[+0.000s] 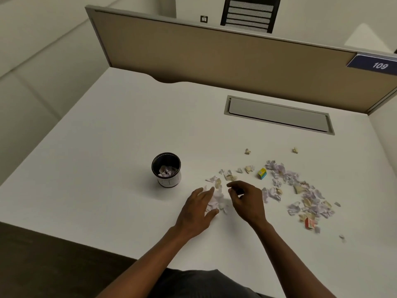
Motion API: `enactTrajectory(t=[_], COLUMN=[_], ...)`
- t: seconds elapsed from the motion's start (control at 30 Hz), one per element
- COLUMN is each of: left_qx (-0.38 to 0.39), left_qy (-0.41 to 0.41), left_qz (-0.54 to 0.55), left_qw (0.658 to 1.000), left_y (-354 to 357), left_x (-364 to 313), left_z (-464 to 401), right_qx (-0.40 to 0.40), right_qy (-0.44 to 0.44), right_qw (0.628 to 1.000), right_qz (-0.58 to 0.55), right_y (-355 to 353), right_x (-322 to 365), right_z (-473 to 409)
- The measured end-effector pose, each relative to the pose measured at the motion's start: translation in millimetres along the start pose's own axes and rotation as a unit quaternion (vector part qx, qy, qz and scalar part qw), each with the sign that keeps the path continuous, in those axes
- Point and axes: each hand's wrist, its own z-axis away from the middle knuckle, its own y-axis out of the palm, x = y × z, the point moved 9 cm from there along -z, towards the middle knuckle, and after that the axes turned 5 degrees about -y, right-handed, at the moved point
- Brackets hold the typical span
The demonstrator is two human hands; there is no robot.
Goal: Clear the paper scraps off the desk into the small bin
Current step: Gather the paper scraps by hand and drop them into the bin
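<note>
A small round bin (166, 172), black inside with a white lower wall, stands on the white desk (107, 147) and holds a few scraps. Pale purple and tan paper scraps (309, 201) lie strewn to its right. A small clump of scraps (218, 200) lies between my hands. My left hand (197, 209) rests flat against the clump's left side, fingers spread. My right hand (247, 200) hovers at its right, fingers curled, nothing clearly held.
A small yellow box (262, 173) and a red-and-white scrap (309, 223) lie among the paper. A grey cable hatch (279, 114) is set into the desk behind. A tan partition (214, 59) closes the far edge.
</note>
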Motion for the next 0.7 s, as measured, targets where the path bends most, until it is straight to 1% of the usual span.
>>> enactTrajectory(t=[0.07,0.13,0.2,0.3,0.37,0.43,0.5,0.6,0.63,0.7], left_qx=[-0.002,-0.009,-0.021,-0.041,-0.044,-0.036,-0.022,0.026,0.044,0.063], left_qy=[0.008,0.01,-0.009,-0.03,-0.024,-0.022,-0.028,-0.027,-0.025,-0.022], left_qz=[0.019,0.039,0.066,0.082,0.071,0.062,0.061,0.053,0.043,0.014], left_qw=[1.0,0.999,0.998,0.995,0.996,0.997,0.998,0.998,0.998,0.998], left_y=[1.1,-2.8,-10.0,-19.0,-21.1,-22.5,-24.0,-19.9,-16.0,-13.8], left_x=[-2.4,-4.8,-2.3,3.5,5.5,6.9,15.2,20.2,21.1,20.1], left_z=[3.8,4.6,3.6,2.1,1.9,0.4,-2.4,-5.4,-6.3,-10.6], right_qx=[0.0,0.033,0.111,0.23,0.268,0.258,0.244,0.235,0.224,0.176], right_qy=[-0.021,-0.038,-0.061,-0.086,-0.101,-0.107,-0.121,-0.139,-0.134,-0.116], right_qw=[1.0,0.997,0.987,0.956,0.936,0.934,0.937,0.942,0.949,0.966], right_qz=[0.013,0.049,0.098,0.161,0.204,0.223,0.218,0.193,0.179,0.152], right_y=[2.9,11.3,28.2,53.7,62.8,61.4,60.5,53.4,49.3,34.4], right_x=[7.8,16.1,23.7,27.0,23.7,20.2,20.3,19.3,16.3,10.7], right_z=[-12.9,-25.9,-34.3,-32.4,-27.0,-22.4,-18.6,-2.6,2.2,7.8])
